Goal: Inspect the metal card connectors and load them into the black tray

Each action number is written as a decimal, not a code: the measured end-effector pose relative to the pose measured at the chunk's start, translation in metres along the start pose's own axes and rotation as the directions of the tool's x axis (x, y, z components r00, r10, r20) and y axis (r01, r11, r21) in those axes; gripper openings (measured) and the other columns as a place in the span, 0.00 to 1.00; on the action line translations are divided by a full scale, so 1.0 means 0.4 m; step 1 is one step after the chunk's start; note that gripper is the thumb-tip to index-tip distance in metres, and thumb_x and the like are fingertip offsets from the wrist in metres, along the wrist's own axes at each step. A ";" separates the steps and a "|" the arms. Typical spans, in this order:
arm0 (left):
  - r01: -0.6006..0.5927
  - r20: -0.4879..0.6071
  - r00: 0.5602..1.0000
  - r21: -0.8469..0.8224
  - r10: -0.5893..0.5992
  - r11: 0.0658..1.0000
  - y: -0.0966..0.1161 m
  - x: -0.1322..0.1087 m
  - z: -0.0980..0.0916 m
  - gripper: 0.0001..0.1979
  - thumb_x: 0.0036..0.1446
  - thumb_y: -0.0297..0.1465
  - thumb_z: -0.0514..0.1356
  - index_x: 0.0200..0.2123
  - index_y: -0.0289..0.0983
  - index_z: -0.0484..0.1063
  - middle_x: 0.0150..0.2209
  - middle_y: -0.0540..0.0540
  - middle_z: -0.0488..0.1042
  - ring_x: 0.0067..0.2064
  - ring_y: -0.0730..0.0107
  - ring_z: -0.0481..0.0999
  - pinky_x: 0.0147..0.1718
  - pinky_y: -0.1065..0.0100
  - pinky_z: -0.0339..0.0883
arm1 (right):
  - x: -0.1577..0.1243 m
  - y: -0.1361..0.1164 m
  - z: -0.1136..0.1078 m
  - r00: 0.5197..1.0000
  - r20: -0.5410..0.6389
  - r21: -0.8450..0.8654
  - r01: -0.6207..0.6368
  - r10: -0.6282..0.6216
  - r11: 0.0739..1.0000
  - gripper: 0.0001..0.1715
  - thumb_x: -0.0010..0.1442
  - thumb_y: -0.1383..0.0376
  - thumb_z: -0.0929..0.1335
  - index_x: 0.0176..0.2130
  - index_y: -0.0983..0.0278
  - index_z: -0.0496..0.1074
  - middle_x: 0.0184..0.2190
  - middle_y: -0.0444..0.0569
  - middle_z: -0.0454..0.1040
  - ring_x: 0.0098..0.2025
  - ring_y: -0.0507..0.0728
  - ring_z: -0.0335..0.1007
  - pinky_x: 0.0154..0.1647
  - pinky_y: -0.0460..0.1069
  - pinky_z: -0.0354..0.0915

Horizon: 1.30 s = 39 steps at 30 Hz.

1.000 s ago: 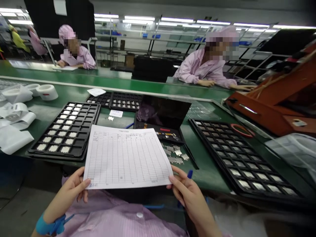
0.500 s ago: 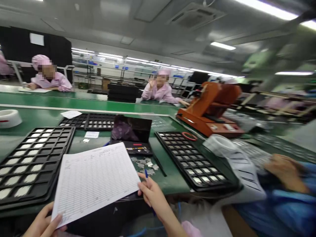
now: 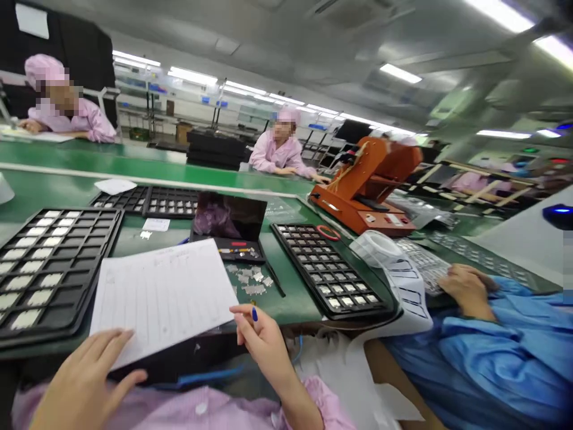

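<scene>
A printed form sheet (image 3: 163, 298) lies tilted over the near edge of the green bench. My left hand (image 3: 87, 382) rests on its lower left corner with fingers stretched out flat. My right hand (image 3: 259, 337) pinches the sheet's right corner and also holds a blue pen (image 3: 254, 314) between its fingers. Small metal parts (image 3: 250, 280) lie loose on the bench just beyond the sheet, in front of a black glossy box (image 3: 228, 224).
Black compartment trays with silver parts stand at left (image 3: 49, 263), at the back (image 3: 152, 200) and at right (image 3: 326, 269). An orange machine (image 3: 367, 191) stands at back right. A co-worker in blue (image 3: 483, 334) sits close on my right, one hand on a clear tray. Two people in pink work across the belt.
My view has swung right and up. The sheet has dropped from being held up in both hands to lying on the bench edge; my left hand now lies flat on it.
</scene>
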State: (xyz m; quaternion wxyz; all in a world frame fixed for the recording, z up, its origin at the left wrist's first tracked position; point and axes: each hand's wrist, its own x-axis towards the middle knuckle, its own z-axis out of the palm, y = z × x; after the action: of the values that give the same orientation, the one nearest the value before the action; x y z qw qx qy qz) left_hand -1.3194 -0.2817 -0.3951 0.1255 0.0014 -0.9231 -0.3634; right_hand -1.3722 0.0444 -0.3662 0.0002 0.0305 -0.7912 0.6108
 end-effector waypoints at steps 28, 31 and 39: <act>-0.167 0.186 0.971 0.082 0.150 0.983 0.041 0.065 -0.045 0.11 0.67 0.33 0.53 0.41 0.37 0.74 0.43 0.44 0.77 0.48 0.61 0.74 0.50 0.57 0.68 | -0.045 0.007 -0.014 0.996 -0.036 0.047 -0.084 0.086 0.995 0.22 0.60 0.51 0.71 0.43 0.67 0.77 0.20 0.42 0.69 0.16 0.45 0.53 0.15 0.41 0.51; -0.179 0.188 0.969 0.091 0.160 0.980 0.042 0.057 -0.044 0.09 0.66 0.34 0.56 0.42 0.37 0.74 0.45 0.44 0.77 0.49 0.60 0.73 0.51 0.56 0.68 | -0.047 0.007 -0.015 0.996 -0.033 0.039 -0.084 0.085 0.996 0.21 0.60 0.52 0.71 0.43 0.66 0.77 0.20 0.42 0.69 0.16 0.45 0.54 0.15 0.41 0.51; -0.148 0.227 0.963 -0.018 0.148 0.989 0.096 0.029 -0.038 0.19 0.60 0.42 0.63 0.50 0.36 0.72 0.49 0.41 0.75 0.52 0.56 0.73 0.53 0.54 0.67 | -0.051 -0.011 0.009 1.000 0.011 0.111 0.008 -0.009 0.994 0.21 0.66 0.51 0.65 0.43 0.64 0.77 0.28 0.49 0.76 0.22 0.50 0.68 0.19 0.44 0.61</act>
State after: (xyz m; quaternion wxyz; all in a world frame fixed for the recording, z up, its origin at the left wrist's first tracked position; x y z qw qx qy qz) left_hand -1.3238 -0.2646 -0.3558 0.0459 -0.1094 -0.9287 -0.3514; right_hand -1.3515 0.0408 -0.3638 -0.0032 0.0373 -0.7560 0.6535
